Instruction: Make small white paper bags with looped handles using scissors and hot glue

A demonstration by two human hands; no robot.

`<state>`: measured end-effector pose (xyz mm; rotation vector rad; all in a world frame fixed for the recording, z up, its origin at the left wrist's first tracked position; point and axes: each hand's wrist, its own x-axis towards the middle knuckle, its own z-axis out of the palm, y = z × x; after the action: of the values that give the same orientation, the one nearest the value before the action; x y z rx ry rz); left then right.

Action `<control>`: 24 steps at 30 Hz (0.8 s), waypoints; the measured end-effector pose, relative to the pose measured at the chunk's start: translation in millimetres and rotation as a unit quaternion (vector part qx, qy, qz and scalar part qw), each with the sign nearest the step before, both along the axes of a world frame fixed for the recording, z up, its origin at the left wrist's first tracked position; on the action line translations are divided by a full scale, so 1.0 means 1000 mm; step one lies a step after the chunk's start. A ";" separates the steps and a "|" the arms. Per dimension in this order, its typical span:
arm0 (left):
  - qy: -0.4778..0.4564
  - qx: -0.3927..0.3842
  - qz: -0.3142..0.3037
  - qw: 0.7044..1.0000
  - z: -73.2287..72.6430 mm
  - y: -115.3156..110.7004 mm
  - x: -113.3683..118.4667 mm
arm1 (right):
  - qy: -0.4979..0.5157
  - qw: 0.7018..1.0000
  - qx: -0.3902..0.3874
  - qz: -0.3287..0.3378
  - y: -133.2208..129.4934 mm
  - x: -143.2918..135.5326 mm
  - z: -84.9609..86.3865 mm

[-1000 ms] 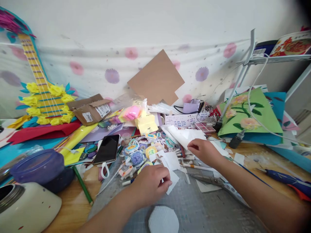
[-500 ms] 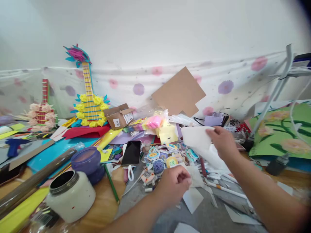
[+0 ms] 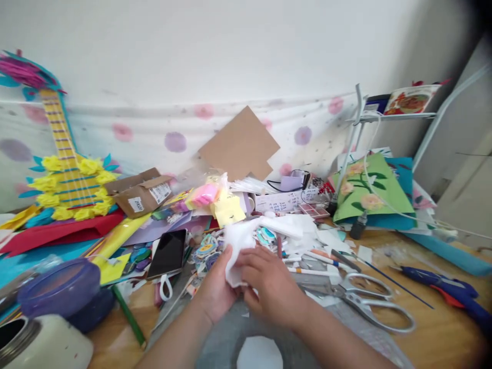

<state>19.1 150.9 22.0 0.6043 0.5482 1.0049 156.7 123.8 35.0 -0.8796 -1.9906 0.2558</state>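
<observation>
Gripping a bent white sheet (image 3: 237,240) w/ both hands, I'm pressing my L hand's (image 3: 219,282) thumb against its L side & curling my R hand's (image 3: 269,284) fingers round its R side, holding it above the grey mat (image 3: 209,343), while scissors (image 3: 378,302) are lying to the R.

The paper (image 3: 242,237) you hold is plain white. Your scissors (image 3: 355,299) are silver, your mat (image 3: 223,351) grey. Your glue gun (image 3: 432,278) is blue with a bit of red. Your pencil (image 3: 129,315) is green and your phone (image 3: 168,253) has a black screen. Your wall cloth (image 3: 154,120) is white with big flowers in 2 colours, pink and purple. Your toy guitar (image 3: 82,188) is yellow with blue stripes.
</observation>
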 end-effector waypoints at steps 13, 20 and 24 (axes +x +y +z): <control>0.038 -0.058 0.006 0.998 0.013 -0.001 0.003 | 0.245 0.941 -0.203 -0.115 0.018 0.049 -0.016; 0.115 0.014 -0.055 0.992 0.002 -0.007 0.005 | 0.297 0.862 -0.412 0.005 0.010 0.034 -0.020; 0.195 0.064 -0.035 0.978 -0.006 -0.009 0.008 | 0.329 0.832 -0.446 -0.003 0.011 0.040 -0.022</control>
<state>27.3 141.8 15.9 0.9397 0.8052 0.8611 196.5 134.8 13.3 -1.1413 -1.1547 1.3696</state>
